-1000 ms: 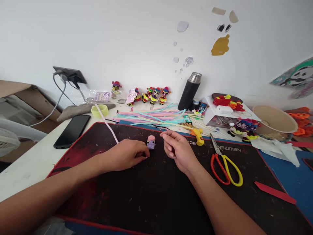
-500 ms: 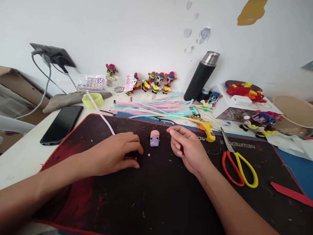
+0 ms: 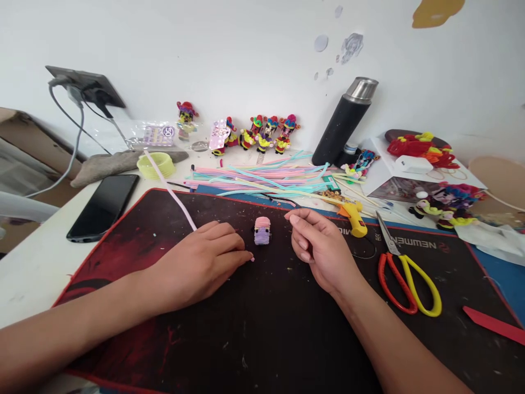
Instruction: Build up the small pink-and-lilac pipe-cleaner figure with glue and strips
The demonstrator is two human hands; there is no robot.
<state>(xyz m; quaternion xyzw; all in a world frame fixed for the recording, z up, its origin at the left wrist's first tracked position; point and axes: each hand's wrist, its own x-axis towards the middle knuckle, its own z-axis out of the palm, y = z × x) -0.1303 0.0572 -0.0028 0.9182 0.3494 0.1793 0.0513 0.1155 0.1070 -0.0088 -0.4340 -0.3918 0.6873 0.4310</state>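
My left hand (image 3: 213, 257) is closed over the dark mat (image 3: 262, 334), its fingertips right at a tiny pink bit (image 3: 252, 260); anything inside its fingers is hidden. A lilac fuzzy stem (image 3: 174, 194) runs from behind this hand to the upper left. Between my hands a small pink and lilac figure (image 3: 262, 232) with two dark eyes sits on the mat, touched by neither. To its right, my right hand (image 3: 305, 232) is raised with thumb and forefinger pinched together; what they hold, if anything, is too small to name.
Scissors (image 3: 392, 246) with red and yellow handles lie right of my right hand, near a yellow glue gun (image 3: 355, 219). Behind the mat are pastel stems (image 3: 254, 180), small figures (image 3: 270, 131) and a black flask (image 3: 344, 120). A phone (image 3: 104, 205) lies left, a red strip (image 3: 492, 324) right.
My left hand has moved right to the pink bit and its fingers have closed; the red item seen under them is now hidden. My right hand keeps its pinch. The view has shifted slightly.
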